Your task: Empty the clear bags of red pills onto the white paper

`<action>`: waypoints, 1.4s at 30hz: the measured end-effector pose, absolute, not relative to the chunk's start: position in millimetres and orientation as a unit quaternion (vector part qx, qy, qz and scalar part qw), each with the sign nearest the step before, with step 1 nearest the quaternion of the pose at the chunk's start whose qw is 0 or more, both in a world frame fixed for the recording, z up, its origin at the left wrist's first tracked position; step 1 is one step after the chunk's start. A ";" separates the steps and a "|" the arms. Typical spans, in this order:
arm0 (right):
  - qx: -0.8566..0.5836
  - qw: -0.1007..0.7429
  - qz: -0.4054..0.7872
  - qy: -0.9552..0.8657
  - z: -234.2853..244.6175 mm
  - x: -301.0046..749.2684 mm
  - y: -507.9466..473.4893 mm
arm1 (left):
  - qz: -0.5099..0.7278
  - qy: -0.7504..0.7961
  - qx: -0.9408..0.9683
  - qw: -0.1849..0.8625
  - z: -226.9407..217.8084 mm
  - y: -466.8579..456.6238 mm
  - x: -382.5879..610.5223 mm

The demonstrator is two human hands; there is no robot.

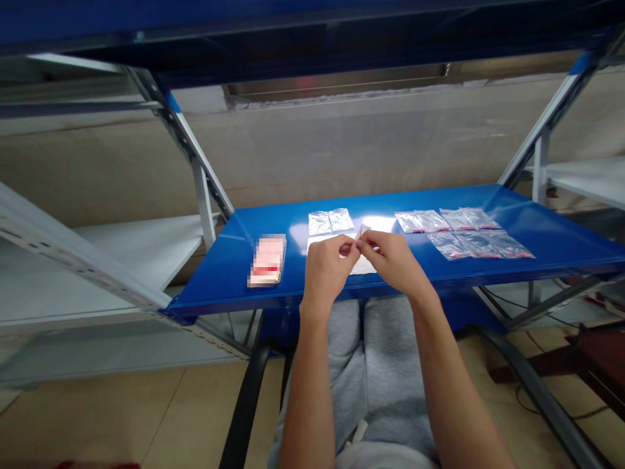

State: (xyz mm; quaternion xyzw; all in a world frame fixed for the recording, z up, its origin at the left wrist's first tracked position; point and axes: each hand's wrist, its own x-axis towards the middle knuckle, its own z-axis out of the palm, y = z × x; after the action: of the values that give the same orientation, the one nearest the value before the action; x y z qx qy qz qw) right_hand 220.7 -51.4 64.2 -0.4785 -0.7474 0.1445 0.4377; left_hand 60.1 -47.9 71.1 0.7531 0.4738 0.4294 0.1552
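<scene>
Blue steel forms the shelf (547, 242) on which the work lies. The left hand (326, 270) and right hand (393, 259) are raised over its near edge, their fingertips meeting near the middle. The right hand is closed in a pinch on a small pale strip (362, 232), which projects up and away from the fingertips. The strip is too small to identify further. The left hand is also curled inward, but whether its fingers grasp the strip cannot be determined.

A white sheet (364, 264) lies beneath the hands. Two clear bags (331, 221) lie side by side at its far edge. To the right, well apart from the hands, more clear bags (463, 233) with red seals lie in two overlapping rows. To the left, a stack (266, 260) of red-and-white items rests on the shelf; its detail is blurred. Below the shelf are grey trousers (385, 365), with a black chair arm (247, 404) beside them.
</scene>
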 end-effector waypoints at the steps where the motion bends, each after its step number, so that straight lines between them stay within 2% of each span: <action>1: -0.483 0.441 0.137 -0.744 64.9 219.6 -52.0 | 0.430 0.483 0.749 0.147 70.8 -47.0 59.2; 6: -0.495 0.465 0.129 -0.722 67.4 211.4 -53.7 | 0.458 0.529 0.704 0.118 68.3 -42.5 50.5; 10: -0.515 0.479 0.106 -0.703 66.8 203.5 -53.2 | 0.503 0.487 0.697 0.155 66.4 -42.0 52.7; 13: -0.538 0.486 0.113 -0.679 65.4 201.1 -53.0 | 0.486 0.425 0.740 0.186 66.2 -43.0 56.3; 15: -0.549 0.484 0.120 -0.671 64.7 201.6 -52.9 | 0.469 0.408 0.765 0.168 66.2 -43.4 56.8; 22: -0.554 0.458 0.070 -0.692 62.7 202.3 -51.4 | 0.422 0.454 0.777 0.106 61.9 -41.1 56.8; 29: -0.545 0.476 0.029 -0.690 52.4 198.5 -48.7 | 0.429 0.431 0.782 0.137 53.2 -33.3 57.3; 35: -0.525 0.565 0.162 -0.616 48.5 212.1 -40.4 | 0.470 0.439 0.740 0.197 53.1 -32.1 50.1; 39: -0.534 0.592 0.326 -0.508 37.0 229.9 -31.5 | 0.498 0.418 0.710 0.271 50.3 -27.7 45.1; 42: -0.475 0.579 0.478 -0.458 27.8 236.3 -27.6 | 0.495 0.402 0.696 0.330 46.2 -22.9 44.1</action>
State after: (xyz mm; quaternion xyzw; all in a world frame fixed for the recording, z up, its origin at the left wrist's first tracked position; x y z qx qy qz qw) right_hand 236.3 -27.6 27.8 -0.4750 -0.4580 0.4783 0.5795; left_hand 44.1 -22.9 46.2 0.6964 0.4016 0.4945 0.3305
